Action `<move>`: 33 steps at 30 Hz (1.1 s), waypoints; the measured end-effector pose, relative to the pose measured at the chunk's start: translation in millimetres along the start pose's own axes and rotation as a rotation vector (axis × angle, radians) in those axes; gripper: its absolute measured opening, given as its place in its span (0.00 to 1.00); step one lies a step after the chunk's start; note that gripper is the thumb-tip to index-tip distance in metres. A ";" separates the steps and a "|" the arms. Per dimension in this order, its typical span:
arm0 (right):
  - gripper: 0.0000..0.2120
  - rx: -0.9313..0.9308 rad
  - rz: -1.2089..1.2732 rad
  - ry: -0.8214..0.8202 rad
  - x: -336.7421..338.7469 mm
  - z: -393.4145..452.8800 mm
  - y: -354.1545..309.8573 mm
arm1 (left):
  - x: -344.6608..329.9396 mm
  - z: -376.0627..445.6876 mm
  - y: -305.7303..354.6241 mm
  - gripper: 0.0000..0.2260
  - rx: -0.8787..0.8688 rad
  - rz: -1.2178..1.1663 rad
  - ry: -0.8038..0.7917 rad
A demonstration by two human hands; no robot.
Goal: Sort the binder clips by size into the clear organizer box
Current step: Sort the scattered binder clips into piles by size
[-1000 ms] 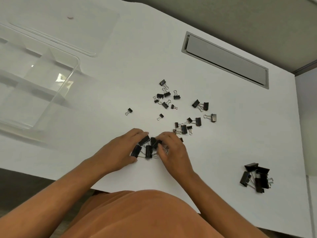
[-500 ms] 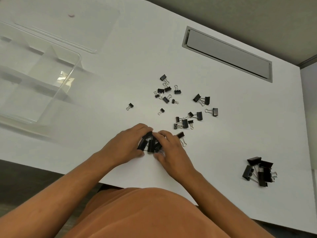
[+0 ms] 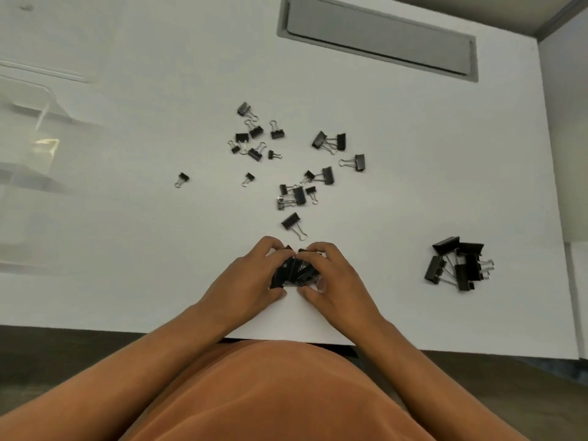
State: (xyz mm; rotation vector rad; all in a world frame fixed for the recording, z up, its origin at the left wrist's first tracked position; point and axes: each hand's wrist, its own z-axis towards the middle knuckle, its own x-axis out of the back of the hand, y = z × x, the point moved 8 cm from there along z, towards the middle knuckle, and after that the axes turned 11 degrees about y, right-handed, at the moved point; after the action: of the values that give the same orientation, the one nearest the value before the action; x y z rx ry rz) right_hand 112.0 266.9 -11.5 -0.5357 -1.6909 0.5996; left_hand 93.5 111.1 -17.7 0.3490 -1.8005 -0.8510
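Observation:
A bunch of medium black binder clips lies near the table's front edge, cupped between my two hands. My left hand curls round its left side and my right hand curls round its right side. One medium clip lies loose just beyond my fingers. Several small and medium clips are scattered farther back at the centre. A pile of large clips sits to the right. The clear organizer box stands at the far left, partly out of frame.
A clear lid lies flat behind the box. A grey cable hatch is set into the white table at the back. One small clip lies alone between the scatter and the box.
Both hands have closed together around the bunch and drawn it toward the front edge. One medium clip has stayed behind on the table. The camera has tilted down and right.

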 end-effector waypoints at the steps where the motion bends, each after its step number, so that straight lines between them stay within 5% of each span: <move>1: 0.27 -0.012 0.006 0.006 7.0 -4.5 8.8 | -8.7 1.7 7.9 0.29 0.002 -0.004 -0.005; 12: 0.27 -0.082 0.040 0.093 81.8 -23.3 96.8 | -76.7 49.5 96.7 0.29 -0.003 0.024 0.023; 20: 0.35 0.096 -0.137 0.091 117.6 -16.7 124.5 | -97.1 70.5 126.8 0.38 -0.016 0.156 0.023; 25: 0.26 0.136 -0.451 0.304 163.2 -27.0 160.4 | -95.3 69.2 148.0 0.35 -0.190 0.547 0.238; 33: 0.23 0.091 -0.541 0.287 174.5 -32.5 197.7 | -150.2 90.4 174.2 0.29 -0.453 0.490 0.098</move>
State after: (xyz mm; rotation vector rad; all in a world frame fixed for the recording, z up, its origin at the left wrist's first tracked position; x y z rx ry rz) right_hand 116.3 532.6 -4.6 -0.0782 -1.4411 0.1925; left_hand 98.3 358.2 -18.0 -0.3271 -1.4562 -0.8371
